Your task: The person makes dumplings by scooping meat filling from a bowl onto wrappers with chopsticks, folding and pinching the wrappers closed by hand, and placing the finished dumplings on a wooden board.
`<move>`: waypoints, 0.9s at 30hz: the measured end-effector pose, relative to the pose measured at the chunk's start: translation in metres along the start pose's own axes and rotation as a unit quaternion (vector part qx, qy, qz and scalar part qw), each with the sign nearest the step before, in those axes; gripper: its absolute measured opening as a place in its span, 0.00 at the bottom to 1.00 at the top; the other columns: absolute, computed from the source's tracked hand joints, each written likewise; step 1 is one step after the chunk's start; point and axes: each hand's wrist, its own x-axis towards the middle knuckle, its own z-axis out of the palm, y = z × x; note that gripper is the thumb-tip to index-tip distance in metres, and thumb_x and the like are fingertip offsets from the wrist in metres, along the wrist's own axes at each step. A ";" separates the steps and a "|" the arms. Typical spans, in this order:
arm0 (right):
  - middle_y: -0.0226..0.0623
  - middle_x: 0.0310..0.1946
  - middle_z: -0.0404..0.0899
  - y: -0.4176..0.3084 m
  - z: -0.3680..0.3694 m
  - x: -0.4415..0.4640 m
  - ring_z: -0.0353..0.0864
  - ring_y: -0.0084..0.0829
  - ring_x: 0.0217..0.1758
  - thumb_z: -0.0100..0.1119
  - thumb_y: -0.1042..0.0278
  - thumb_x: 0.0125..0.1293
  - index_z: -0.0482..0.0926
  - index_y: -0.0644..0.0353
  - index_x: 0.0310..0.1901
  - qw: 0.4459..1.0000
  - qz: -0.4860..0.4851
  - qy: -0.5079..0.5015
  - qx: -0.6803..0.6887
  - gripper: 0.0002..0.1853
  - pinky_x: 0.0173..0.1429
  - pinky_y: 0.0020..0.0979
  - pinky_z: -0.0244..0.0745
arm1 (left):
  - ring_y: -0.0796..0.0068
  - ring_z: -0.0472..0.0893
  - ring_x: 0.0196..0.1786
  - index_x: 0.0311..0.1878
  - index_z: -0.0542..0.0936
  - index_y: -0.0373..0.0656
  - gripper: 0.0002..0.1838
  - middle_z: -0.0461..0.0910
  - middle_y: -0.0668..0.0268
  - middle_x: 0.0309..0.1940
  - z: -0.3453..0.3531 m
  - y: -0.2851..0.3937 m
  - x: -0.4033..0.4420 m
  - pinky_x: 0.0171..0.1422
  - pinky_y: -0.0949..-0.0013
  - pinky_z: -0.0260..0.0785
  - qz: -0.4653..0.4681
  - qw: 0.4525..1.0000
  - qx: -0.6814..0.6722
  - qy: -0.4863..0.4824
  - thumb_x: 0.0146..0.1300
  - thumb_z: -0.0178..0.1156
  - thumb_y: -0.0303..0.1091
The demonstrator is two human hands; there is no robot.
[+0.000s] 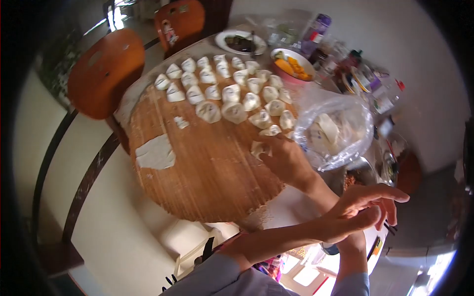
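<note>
My right hand [286, 155] reaches over the right edge of the round wooden board [207, 163], its fingers closed on a folded dumpling [259, 149] below the right end of the dumpling rows. My left forearm crosses over the right one. Held in the air at the lower right, my left hand [363, 207] has its fingers apart and nothing in it. Several filled dumplings [234, 112] stand in rows on the upper part of the board. A flat sheet of dough [156, 152] lies at its left side, and a small dough scrap [181, 122] sits nearer the rows.
A clear plastic bag [363, 121] with dough inside lies right of the board. Beyond are a bowl of orange food [293, 65], a plate of dark food [240, 42] and bottles [316, 34]. A bowl of filling [360, 173] is partly behind my left hand. Chairs [106, 74] stand left.
</note>
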 end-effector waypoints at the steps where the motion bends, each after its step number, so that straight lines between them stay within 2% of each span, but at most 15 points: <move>1: 0.44 0.36 0.78 -0.005 -0.002 -0.002 0.79 0.37 0.31 0.61 0.75 0.51 0.78 0.62 0.44 1.000 -0.001 0.022 -0.014 0.16 0.37 0.33 0.74 | 0.78 0.75 0.33 0.58 0.70 0.44 0.28 0.76 0.63 0.31 0.000 0.002 0.000 0.35 0.73 0.67 0.003 1.000 0.007 0.006 0.65 0.46 0.57; 5: 0.42 0.42 0.76 -0.048 -0.017 0.000 0.79 0.43 0.38 0.61 0.71 0.52 0.78 0.58 0.43 0.998 0.068 0.009 -0.011 0.14 0.42 0.38 0.74 | 0.80 0.75 0.32 0.57 0.70 0.44 0.23 0.75 0.65 0.29 -0.002 0.001 -0.001 0.34 0.76 0.67 0.033 0.999 0.021 0.020 0.67 0.48 0.50; 8: 0.40 0.41 0.76 -0.054 -0.004 0.000 0.79 0.43 0.38 0.61 0.69 0.53 0.78 0.58 0.43 0.999 -0.005 0.030 0.012 0.14 0.42 0.37 0.74 | 0.80 0.75 0.33 0.56 0.71 0.43 0.19 0.73 0.67 0.29 -0.003 0.015 -0.011 0.35 0.76 0.68 0.012 0.995 0.082 0.057 0.67 0.51 0.43; 9: 0.41 0.41 0.77 -0.058 -0.001 0.002 0.78 0.31 0.30 0.63 0.72 0.54 0.78 0.61 0.44 0.998 -0.058 0.027 -0.013 0.14 0.35 0.29 0.75 | 0.81 0.74 0.32 0.56 0.71 0.43 0.17 0.73 0.67 0.31 -0.005 0.021 -0.019 0.37 0.76 0.70 0.014 0.991 0.110 0.069 0.66 0.52 0.37; 11: 0.42 0.42 0.77 -0.066 0.016 0.005 0.79 0.34 0.34 0.62 0.71 0.54 0.78 0.62 0.43 0.998 -0.055 0.022 -0.017 0.14 0.38 0.30 0.75 | 0.79 0.76 0.42 0.57 0.69 0.40 0.17 0.74 0.65 0.43 -0.002 0.048 -0.044 0.45 0.75 0.71 -0.057 0.972 0.191 0.123 0.67 0.49 0.33; 12: 0.43 0.42 0.77 -0.066 0.021 0.001 0.79 0.35 0.36 0.62 0.70 0.54 0.78 0.62 0.43 0.999 -0.033 0.029 -0.029 0.14 0.40 0.31 0.75 | 0.78 0.76 0.45 0.58 0.68 0.37 0.17 0.75 0.64 0.48 0.000 0.065 -0.056 0.50 0.74 0.69 -0.102 0.969 0.174 0.145 0.68 0.49 0.31; 13: 0.44 0.42 0.76 -0.066 0.026 -0.001 0.78 0.38 0.39 0.62 0.69 0.54 0.78 0.63 0.43 1.000 0.002 0.004 -0.031 0.14 0.42 0.33 0.75 | 0.77 0.75 0.46 0.57 0.68 0.35 0.16 0.74 0.61 0.50 0.001 0.085 -0.068 0.53 0.73 0.68 -0.102 0.951 0.249 0.149 0.68 0.47 0.30; 14: 0.44 0.41 0.76 -0.065 0.026 -0.008 0.78 0.40 0.41 0.62 0.69 0.54 0.78 0.64 0.42 0.999 0.012 -0.015 -0.049 0.14 0.44 0.35 0.74 | 0.73 0.77 0.34 0.55 0.70 0.32 0.19 0.76 0.58 0.39 0.007 0.099 -0.080 0.45 0.71 0.71 -0.079 0.886 0.415 0.194 0.69 0.44 0.37; 15: 0.45 0.41 0.76 -0.064 0.025 -0.016 0.77 0.42 0.43 0.61 0.69 0.53 0.77 0.65 0.42 0.997 0.021 -0.035 -0.068 0.14 0.46 0.36 0.74 | 0.72 0.78 0.30 0.52 0.71 0.30 0.21 0.77 0.58 0.34 0.013 0.112 -0.086 0.40 0.70 0.73 -0.049 0.855 0.437 0.275 0.67 0.43 0.40; 17: 0.46 0.42 0.76 -0.078 0.016 -0.038 0.77 0.44 0.44 0.62 0.69 0.53 0.77 0.65 0.41 0.997 -0.008 0.027 -0.073 0.15 0.46 0.39 0.73 | 0.74 0.77 0.28 0.48 0.73 0.29 0.21 0.76 0.61 0.29 0.003 0.142 -0.107 0.33 0.71 0.72 0.025 0.784 0.517 0.342 0.65 0.43 0.40; 18: 0.45 0.42 0.75 -0.093 0.009 -0.049 0.76 0.45 0.44 0.62 0.69 0.52 0.77 0.65 0.41 0.992 -0.027 0.111 -0.046 0.15 0.46 0.39 0.73 | 0.76 0.75 0.28 0.48 0.73 0.31 0.20 0.75 0.64 0.27 -0.004 0.148 -0.117 0.33 0.75 0.68 0.081 0.744 0.523 0.409 0.66 0.43 0.39; 20: 0.45 0.40 0.75 -0.109 -0.003 -0.077 0.76 0.44 0.43 0.62 0.70 0.53 0.76 0.64 0.41 0.984 -0.019 0.174 -0.036 0.14 0.43 0.39 0.73 | 0.80 0.71 0.31 0.48 0.74 0.33 0.18 0.73 0.68 0.28 -0.010 0.165 -0.128 0.36 0.78 0.60 0.086 0.671 0.553 0.486 0.66 0.44 0.38; 22: 0.44 0.37 0.74 -0.121 -0.011 -0.108 0.75 0.44 0.41 0.61 0.70 0.53 0.74 0.64 0.40 0.980 0.024 0.197 -0.002 0.13 0.42 0.39 0.73 | 0.80 0.70 0.31 0.48 0.75 0.35 0.16 0.72 0.68 0.28 -0.023 0.171 -0.140 0.36 0.77 0.60 0.097 0.693 0.536 0.472 0.65 0.46 0.36; 26: 0.44 0.42 0.76 -0.120 -0.028 -0.170 0.79 0.42 0.41 0.64 0.74 0.52 0.77 0.63 0.42 0.973 0.073 0.217 -0.023 0.14 0.43 0.36 0.76 | 0.78 0.74 0.34 0.47 0.76 0.35 0.14 0.75 0.66 0.33 -0.015 0.156 -0.117 0.38 0.77 0.65 -0.022 0.704 0.561 0.435 0.65 0.49 0.33; 27: 0.44 0.42 0.76 -0.122 -0.033 -0.196 0.79 0.39 0.41 0.63 0.76 0.52 0.77 0.64 0.41 0.964 0.130 0.233 -0.007 0.13 0.42 0.34 0.76 | 0.76 0.76 0.36 0.47 0.76 0.34 0.13 0.76 0.64 0.35 -0.011 0.147 -0.098 0.40 0.76 0.67 -0.067 0.702 0.582 0.405 0.65 0.50 0.32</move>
